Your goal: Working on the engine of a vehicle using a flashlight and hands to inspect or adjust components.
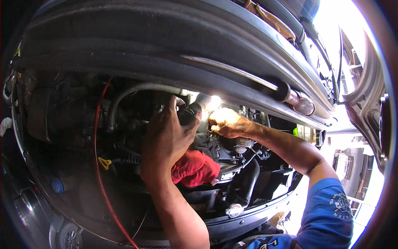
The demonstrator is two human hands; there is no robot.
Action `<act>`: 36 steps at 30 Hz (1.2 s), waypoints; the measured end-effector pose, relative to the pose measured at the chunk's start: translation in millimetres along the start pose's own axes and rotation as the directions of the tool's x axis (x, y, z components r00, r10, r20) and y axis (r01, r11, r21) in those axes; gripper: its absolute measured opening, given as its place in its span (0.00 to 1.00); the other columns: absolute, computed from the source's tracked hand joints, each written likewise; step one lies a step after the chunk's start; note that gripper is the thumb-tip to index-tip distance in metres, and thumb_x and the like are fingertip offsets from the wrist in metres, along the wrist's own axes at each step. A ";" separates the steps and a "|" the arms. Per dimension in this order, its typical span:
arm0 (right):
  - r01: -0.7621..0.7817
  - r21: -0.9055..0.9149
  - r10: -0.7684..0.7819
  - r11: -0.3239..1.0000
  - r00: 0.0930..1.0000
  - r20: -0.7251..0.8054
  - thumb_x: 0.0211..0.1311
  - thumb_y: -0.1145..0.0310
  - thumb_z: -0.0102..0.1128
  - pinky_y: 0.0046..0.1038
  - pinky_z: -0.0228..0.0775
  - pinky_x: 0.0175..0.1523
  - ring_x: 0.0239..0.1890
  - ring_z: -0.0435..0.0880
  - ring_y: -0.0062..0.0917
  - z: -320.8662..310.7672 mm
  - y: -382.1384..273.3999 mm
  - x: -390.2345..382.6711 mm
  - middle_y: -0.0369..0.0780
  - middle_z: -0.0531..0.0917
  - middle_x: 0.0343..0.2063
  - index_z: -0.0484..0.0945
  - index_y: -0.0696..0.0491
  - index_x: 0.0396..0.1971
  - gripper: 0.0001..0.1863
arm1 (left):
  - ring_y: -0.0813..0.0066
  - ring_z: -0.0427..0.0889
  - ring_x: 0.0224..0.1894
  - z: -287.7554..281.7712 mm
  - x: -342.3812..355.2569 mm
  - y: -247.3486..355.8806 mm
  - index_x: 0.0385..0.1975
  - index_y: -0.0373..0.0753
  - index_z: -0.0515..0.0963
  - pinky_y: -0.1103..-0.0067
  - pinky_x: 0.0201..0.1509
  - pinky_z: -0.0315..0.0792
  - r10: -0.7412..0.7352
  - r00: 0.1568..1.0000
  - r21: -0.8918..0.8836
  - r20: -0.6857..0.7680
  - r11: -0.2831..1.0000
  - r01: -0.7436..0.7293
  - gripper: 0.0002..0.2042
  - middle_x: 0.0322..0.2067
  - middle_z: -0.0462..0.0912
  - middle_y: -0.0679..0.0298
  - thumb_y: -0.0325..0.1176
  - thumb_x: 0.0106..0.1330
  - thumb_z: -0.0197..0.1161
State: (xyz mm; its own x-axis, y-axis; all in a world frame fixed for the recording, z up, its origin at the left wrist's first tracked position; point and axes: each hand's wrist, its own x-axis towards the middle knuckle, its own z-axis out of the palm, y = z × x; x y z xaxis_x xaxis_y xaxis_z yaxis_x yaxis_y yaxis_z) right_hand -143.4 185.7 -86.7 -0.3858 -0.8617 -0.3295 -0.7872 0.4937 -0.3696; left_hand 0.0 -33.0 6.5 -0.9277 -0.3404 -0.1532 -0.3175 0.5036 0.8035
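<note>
My left hand is raised over the engine, its fingers wrapped round a black flashlight. The light makes a bright glare at the back of the engine, just under the dark cowl edge. Close to that glare is my right hand, its fingers curled together; glare and the fingers hide whatever they may hold. A red cloth lies crumpled on the engine below the flashlight. Near my right wrist sits a dark oil filler cap.
A red hose hangs down the left side past a yellow dipstick handle. At the front is a radiator cap. A pointed metal rod rests along the cowl. A blue cap shows at left.
</note>
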 end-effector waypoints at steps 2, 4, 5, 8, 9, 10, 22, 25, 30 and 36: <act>-0.034 -0.018 0.034 0.999 0.999 0.018 0.61 0.61 0.58 0.46 0.75 0.43 0.36 0.83 0.51 0.7 0.4 -1.2 0.51 0.83 0.29 0.80 0.57 0.31 0.13 | 0.41 0.81 0.52 0.0 -0.1 0.1 0.52 0.37 0.73 0.60 0.55 0.74 -0.046 0.999 -0.012 0.011 0.999 0.047 0.25 0.48 0.82 0.43 0.51 0.66 0.68; -0.032 -0.012 0.032 0.999 0.999 0.015 0.61 0.61 0.58 0.46 0.75 0.43 0.35 0.83 0.51 2.1 2.3 -2.3 0.51 0.83 0.28 0.80 0.57 0.31 0.13 | 0.41 0.82 0.51 0.7 -0.1 -0.5 0.52 0.37 0.74 0.60 0.54 0.74 -0.007 1.000 0.005 -0.017 1.000 0.007 0.25 0.47 0.82 0.43 0.51 0.66 0.68; 0.015 -0.013 -0.015 1.000 0.999 -0.029 0.62 0.61 0.58 0.46 0.75 0.42 0.35 0.83 0.50 3.3 3.3 -1.7 0.51 0.83 0.28 0.80 0.57 0.31 0.13 | 0.41 0.82 0.51 1.2 -0.4 -1.2 0.51 0.37 0.74 0.60 0.54 0.74 0.005 1.000 0.022 -0.031 1.000 -0.004 0.25 0.47 0.82 0.43 0.51 0.66 0.68; 0.061 -0.020 -0.062 0.998 0.995 -0.081 0.63 0.59 0.56 0.45 0.75 0.41 0.34 0.83 0.50 3.0 6.3 -4.1 0.51 0.83 0.27 0.81 0.56 0.31 0.14 | 0.41 0.82 0.50 2.8 -1.2 -4.5 0.51 0.37 0.74 0.60 0.53 0.74 0.048 0.998 0.037 -0.043 0.998 -0.047 0.25 0.46 0.82 0.43 0.51 0.66 0.68; 0.056 -0.028 -0.059 0.998 0.994 -0.093 0.64 0.59 0.56 0.45 0.76 0.41 0.34 0.83 0.49 2.6 6.1 -3.8 0.51 0.83 0.27 0.81 0.55 0.31 0.14 | 0.41 0.82 0.50 3.4 -1.6 -5.7 0.51 0.37 0.74 0.60 0.53 0.74 0.045 0.998 0.037 -0.043 0.998 -0.043 0.25 0.46 0.82 0.43 0.51 0.66 0.68; -0.022 -0.063 0.022 0.998 1.000 -0.005 0.65 0.59 0.54 0.46 0.75 0.41 0.33 0.83 0.49 0.9 5.4 -4.9 0.51 0.83 0.28 0.81 0.54 0.31 0.14 | 0.41 0.82 0.51 4.5 -1.4 -6.5 0.51 0.37 0.74 0.60 0.53 0.74 0.057 0.997 0.052 -0.060 0.997 -0.054 0.25 0.47 0.82 0.43 0.51 0.66 0.68; -0.089 -0.004 0.089 0.996 0.985 0.149 0.64 0.61 0.53 0.46 0.75 0.44 0.37 0.83 0.51 -13.1 -7.5 2.2 0.53 0.84 0.31 0.80 0.57 0.35 0.14 | 0.40 0.82 0.51 8.5 -0.6 -9.5 0.52 0.37 0.73 0.59 0.53 0.75 0.078 0.993 0.023 -0.083 0.997 -0.076 0.26 0.48 0.82 0.43 0.52 0.66 0.67; -0.102 -0.021 0.104 0.995 0.986 0.128 0.64 0.61 0.53 0.47 0.75 0.45 0.38 0.83 0.52 -10.2 -7.8 1.6 0.54 0.83 0.32 0.79 0.57 0.35 0.14 | 0.40 0.82 0.51 8.3 -0.7 -9.8 0.52 0.37 0.73 0.59 0.53 0.74 0.087 0.992 0.046 -0.090 0.995 -0.083 0.25 0.48 0.82 0.44 0.52 0.66 0.67; -0.067 -0.045 0.069 0.997 0.997 0.042 0.63 0.62 0.53 0.47 0.75 0.44 0.38 0.83 0.52 -7.3 -8.2 0.3 0.54 0.83 0.32 0.79 0.58 0.35 0.13 | 0.41 0.81 0.52 5.8 -0.1 -8.2 0.52 0.37 0.73 0.60 0.54 0.74 0.130 0.986 0.056 -0.105 0.991 -0.124 0.24 0.48 0.82 0.44 0.50 0.67 0.66; -0.002 -0.017 0.004 1.000 0.991 0.135 0.62 0.64 0.55 0.47 0.75 0.44 0.36 0.82 0.53 -9.9 0.6 2.7 0.54 0.82 0.31 0.78 0.58 0.34 0.12 | 0.43 0.82 0.53 -1.4 1.3 -1.5 0.54 0.36 0.73 0.61 0.55 0.73 0.051 0.989 -0.016 -0.135 0.998 -0.053 0.24 0.49 0.82 0.44 0.49 0.69 0.66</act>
State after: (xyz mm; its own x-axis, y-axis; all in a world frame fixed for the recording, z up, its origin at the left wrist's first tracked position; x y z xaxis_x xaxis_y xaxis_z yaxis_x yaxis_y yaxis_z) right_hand -149.7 182.6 -79.3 -0.3206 -0.8358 -0.4457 -0.7945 0.4934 -0.3539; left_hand -0.4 -35.4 5.9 -0.9075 -0.4188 -0.0330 -0.2643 0.5080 0.8198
